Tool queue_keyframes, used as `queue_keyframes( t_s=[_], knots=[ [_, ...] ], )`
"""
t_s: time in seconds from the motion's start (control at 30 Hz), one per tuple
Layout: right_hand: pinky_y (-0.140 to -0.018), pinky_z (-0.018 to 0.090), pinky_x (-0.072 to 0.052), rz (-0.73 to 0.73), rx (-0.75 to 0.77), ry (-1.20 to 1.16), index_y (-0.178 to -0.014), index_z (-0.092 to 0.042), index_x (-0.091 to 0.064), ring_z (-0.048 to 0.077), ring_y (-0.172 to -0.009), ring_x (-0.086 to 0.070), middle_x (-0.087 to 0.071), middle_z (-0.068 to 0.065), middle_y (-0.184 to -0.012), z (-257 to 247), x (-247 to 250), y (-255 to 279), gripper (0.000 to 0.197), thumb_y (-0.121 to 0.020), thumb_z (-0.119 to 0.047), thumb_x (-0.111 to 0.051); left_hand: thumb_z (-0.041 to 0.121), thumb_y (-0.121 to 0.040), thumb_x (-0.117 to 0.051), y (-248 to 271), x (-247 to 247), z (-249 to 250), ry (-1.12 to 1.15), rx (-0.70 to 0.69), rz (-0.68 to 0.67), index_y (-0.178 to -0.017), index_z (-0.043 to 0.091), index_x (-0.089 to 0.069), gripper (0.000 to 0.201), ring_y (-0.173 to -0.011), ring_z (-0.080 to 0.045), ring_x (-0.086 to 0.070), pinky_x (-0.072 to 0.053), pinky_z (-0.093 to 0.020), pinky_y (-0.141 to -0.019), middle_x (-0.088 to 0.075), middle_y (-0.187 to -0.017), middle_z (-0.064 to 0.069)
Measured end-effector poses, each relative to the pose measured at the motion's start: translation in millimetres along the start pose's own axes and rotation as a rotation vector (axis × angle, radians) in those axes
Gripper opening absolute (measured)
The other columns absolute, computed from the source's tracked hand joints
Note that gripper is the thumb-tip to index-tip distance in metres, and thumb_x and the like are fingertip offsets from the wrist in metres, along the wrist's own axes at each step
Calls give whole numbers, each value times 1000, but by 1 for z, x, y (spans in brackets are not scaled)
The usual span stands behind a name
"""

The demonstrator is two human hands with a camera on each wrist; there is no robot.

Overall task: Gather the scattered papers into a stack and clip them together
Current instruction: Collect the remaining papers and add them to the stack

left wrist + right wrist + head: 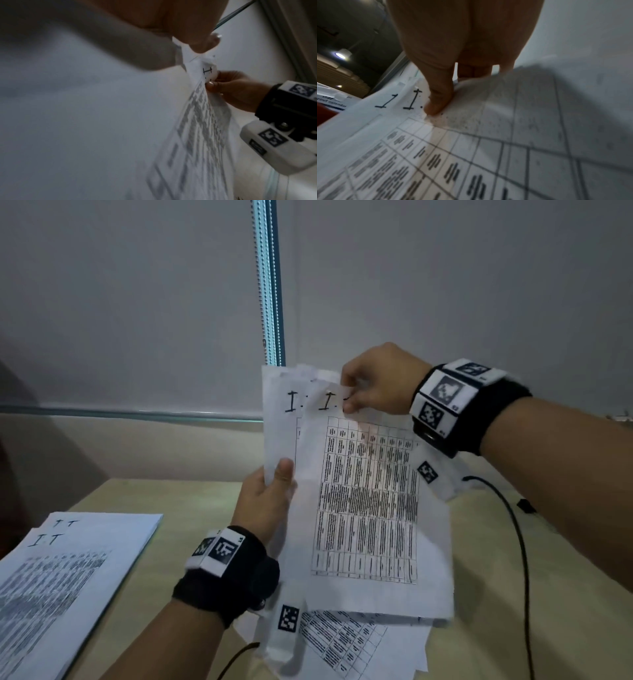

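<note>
A bundle of white printed sheets [370, 508] with tables and a hand-written "I" heading is held upright above the table. My left hand [274, 491] grips the bundle's left edge, thumb on the front. My right hand [359, 392] pinches the top edge of the front sheet [471, 135], its thumb [438, 102] pressed beside the "I" marks. In the left wrist view the sheets [202, 121] hang between both hands. Two more sheets [342, 642] lie flat on the table under the bundle. No clip is in view.
A separate stack of printed papers [68, 570] lies at the table's left edge. A black cable [513, 529] runs across the wooden table [191, 508] on the right. A grey wall with a window frame strip [270, 285] stands behind.
</note>
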State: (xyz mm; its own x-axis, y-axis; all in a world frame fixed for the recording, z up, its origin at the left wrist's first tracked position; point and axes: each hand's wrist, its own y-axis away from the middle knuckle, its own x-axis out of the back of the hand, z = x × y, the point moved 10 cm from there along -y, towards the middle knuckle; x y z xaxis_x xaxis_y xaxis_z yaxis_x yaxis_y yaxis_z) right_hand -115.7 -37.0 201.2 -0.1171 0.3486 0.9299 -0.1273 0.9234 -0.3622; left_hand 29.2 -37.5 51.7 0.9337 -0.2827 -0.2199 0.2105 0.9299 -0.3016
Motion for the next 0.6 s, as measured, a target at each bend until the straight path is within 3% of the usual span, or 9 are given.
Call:
queue_keyframes(
  t_s=[0.1,0.2,0.27,0.33,0.4,0.43,0.47,0.53,0.6],
  knots=[
    [-80,27,-41,89,-11,-68,-99,-21,-68,19,-94,-60,-60,-6,-84,-2,10,1,30,-72,-32,-77,38,-68,-70,-6,1,1,-200,-45,-7,-79,20,-63,21,-57,0,-64,-49,-14,-50,-69,-60,6],
    [-96,40,-41,412,24,-129,-123,-31,-51,17,-101,-56,-58,-6,-104,4,43,19,65,-66,-47,-77,20,-80,-73,-20,22,-2,-290,-45,142,-70,20,-65,13,-66,-15,-60,-49,-21,-56,-65,-67,3],
    [-102,42,-37,622,-113,-308,-136,-30,-35,16,-116,-49,-49,-1,-128,41,50,42,91,-60,-55,-77,17,-83,-69,-27,39,2,-238,-45,237,-75,16,-65,9,-65,-13,-58,-48,-14,-52,-63,-68,4],
    [-110,47,-32,565,-362,-687,-145,-30,-13,21,-130,-38,-33,9,-145,86,7,59,121,-49,-61,-81,23,-84,-67,-32,51,9,-209,-63,279,-79,19,-65,8,-65,-10,-57,-47,-15,-52,-62,-72,5],
    [-109,51,-33,370,-460,-1048,-145,-29,-9,24,-128,-44,-38,16,-144,93,-53,69,136,-37,-62,-85,29,-83,-67,-34,53,10,-175,-73,268,-83,21,-64,8,-70,-13,-58,-46,-21,-60,-64,-77,5],
    [-107,51,-38,319,-444,-1126,-143,-22,-20,24,-121,-52,-50,15,-136,91,-69,71,127,-41,-55,-87,29,-83,-67,-35,49,10,-167,-72,243,-86,19,-65,10,-73,-14,-59,-47,-23,-64,-65,-79,4],
    [-103,49,-44,319,-421,-1141,-135,-14,-36,22,-113,-59,-61,10,-124,87,-74,74,103,-50,-45,-88,30,-83,-66,-34,43,9,-156,-66,214,-87,19,-65,12,-75,-15,-59,-47,-24,-66,-65,-80,3],
    [-96,44,-50,394,-413,-1111,-115,-16,-55,19,-101,-65,-68,2,-108,82,-74,85,59,-64,-31,-81,34,-83,-64,-31,34,7,-134,-63,173,-87,22,-64,13,-78,-13,-61,-48,-26,-68,-66,-83,5],
    [-92,38,-53,451,-401,-1200,-115,-16,-57,18,-99,-66,-69,1,-107,83,-84,97,60,-62,-31,-80,38,-79,-65,-26,29,3,-149,-81,121,-102,24,-58,28,-88,-9,-63,-49,-25,-75,-67,-96,6]
  ],
)
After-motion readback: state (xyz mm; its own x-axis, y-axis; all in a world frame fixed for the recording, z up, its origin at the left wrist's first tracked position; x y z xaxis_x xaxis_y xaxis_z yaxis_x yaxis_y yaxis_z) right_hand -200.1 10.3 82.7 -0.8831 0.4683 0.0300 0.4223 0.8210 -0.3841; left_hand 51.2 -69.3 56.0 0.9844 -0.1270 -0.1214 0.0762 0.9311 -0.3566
